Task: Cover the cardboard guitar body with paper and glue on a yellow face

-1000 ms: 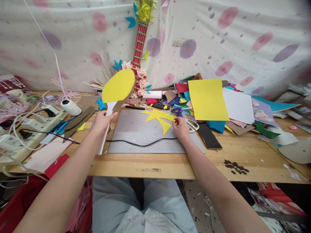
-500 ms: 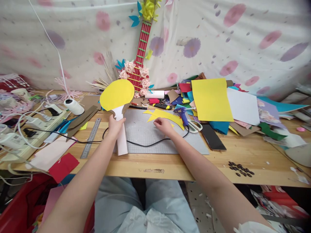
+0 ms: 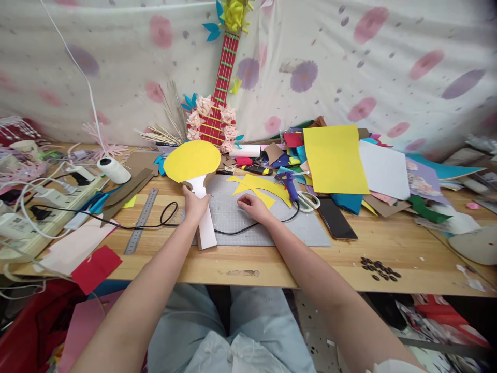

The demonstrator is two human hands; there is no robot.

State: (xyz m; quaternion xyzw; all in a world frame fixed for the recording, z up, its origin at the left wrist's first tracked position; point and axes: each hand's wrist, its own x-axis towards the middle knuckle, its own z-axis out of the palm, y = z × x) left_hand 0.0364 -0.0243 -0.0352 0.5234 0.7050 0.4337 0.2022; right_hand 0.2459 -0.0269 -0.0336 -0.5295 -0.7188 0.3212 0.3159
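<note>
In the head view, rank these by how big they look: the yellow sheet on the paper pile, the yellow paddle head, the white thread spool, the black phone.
1. yellow sheet
2. yellow paddle head
3. black phone
4. white thread spool

All lie at a similar distance, so the order looks reliable.

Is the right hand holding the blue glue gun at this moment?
No, the right hand rests on the grey cutting mat, while the blue glue gun lies apart from it.

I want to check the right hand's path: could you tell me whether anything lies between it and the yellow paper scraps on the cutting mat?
Nothing visible does: the right hand rests just below the yellow paper scraps.
</note>
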